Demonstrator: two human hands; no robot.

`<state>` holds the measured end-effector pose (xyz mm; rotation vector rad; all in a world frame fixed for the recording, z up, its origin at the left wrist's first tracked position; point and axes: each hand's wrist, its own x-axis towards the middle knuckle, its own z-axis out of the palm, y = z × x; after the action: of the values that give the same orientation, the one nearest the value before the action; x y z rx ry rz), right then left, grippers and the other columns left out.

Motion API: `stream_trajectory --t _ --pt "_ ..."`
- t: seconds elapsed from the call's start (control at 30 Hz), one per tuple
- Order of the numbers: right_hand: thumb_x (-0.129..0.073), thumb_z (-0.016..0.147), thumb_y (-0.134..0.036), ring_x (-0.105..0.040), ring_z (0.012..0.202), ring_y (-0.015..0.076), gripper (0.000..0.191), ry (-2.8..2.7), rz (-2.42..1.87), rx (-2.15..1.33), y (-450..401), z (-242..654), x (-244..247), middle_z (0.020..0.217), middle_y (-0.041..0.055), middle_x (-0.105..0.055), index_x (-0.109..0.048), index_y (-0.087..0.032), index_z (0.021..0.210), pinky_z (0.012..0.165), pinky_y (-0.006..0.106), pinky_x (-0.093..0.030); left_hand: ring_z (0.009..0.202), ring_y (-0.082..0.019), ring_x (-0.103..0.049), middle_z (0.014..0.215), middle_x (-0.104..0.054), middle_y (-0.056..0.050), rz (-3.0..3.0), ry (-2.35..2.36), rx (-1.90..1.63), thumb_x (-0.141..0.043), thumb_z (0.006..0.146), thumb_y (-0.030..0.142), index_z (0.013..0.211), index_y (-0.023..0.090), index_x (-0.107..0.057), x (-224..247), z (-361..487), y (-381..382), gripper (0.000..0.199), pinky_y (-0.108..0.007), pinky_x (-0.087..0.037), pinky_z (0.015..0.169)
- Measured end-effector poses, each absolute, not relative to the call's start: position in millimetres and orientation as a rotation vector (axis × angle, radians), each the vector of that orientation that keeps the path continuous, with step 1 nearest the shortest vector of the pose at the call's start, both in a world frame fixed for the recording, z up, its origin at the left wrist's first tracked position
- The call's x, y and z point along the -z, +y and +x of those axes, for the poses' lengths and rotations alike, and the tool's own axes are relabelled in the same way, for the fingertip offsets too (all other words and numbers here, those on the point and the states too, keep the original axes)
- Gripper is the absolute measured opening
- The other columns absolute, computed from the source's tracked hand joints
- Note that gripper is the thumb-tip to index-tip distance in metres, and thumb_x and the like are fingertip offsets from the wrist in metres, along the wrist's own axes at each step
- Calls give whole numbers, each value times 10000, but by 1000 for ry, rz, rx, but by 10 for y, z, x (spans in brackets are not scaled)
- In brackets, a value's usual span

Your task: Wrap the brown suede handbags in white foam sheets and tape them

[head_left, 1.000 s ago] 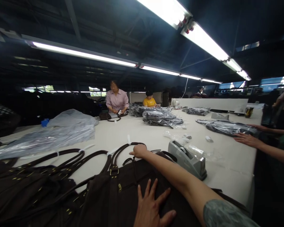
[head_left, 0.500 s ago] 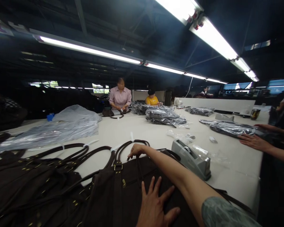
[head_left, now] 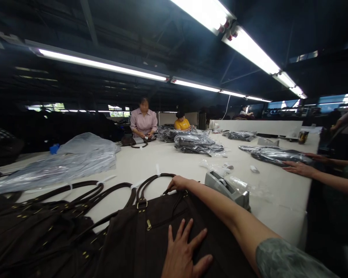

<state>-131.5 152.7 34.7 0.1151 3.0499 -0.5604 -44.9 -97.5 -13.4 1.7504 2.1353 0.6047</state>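
Note:
A dark brown handbag (head_left: 127, 239) lies in front of me, with looped handles, brass-coloured rings and a zipped front pocket. My left hand (head_left: 181, 251) rests flat on its front panel, fingers spread. Across the top edge of the bag reaches my right arm. There my right hand (head_left: 177, 183) is closed, its fingertips pinching a small part of the bag that may be a zipper pull; it is too small to be sure. White wrap (head_left: 158, 169) is fastened round a handle. Beside my right forearm stands a grey tape dispenser (head_left: 224, 189).
More dark brown bags (head_left: 31, 224) are heaped at left, near clear plastic sheets (head_left: 84, 154). Plastic-wrapped bags (head_left: 195, 141) lie further back on the white table (head_left: 139, 162). At right, a co-worker's hands (head_left: 300, 169) touch another wrapped bag (head_left: 272, 154). Two people work across the table.
My right hand has slid to the right along the bag's top edge. My left hand stays flat on the panel. The whole view has shifted slightly.

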Motion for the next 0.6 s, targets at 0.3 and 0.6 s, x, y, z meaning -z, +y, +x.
stream_trajectory --t 0.3,0.6 --pt "-800 673 -313 -642 1001 227 409 3112 306 347 1448 -1247 -468 1034 14 -726 -733 -328 1076 795 239 -436 1452 -304 -120 1563 -219 49 1740 2143 -582 -358 774 804 1339 582 -322 78 -432 -975 608 -672 27 1127" --pt "-646 742 -651 -649 986 336 515 3036 569 199 986 -1117 -447 966 182 -712 -753 -154 822 797 389 -499 1447 -310 -132 1558 -238 -5 1731 2203 -505 -379 796 769 1353 522 -360 -79 -358 -988 610 -671 -14 1127"
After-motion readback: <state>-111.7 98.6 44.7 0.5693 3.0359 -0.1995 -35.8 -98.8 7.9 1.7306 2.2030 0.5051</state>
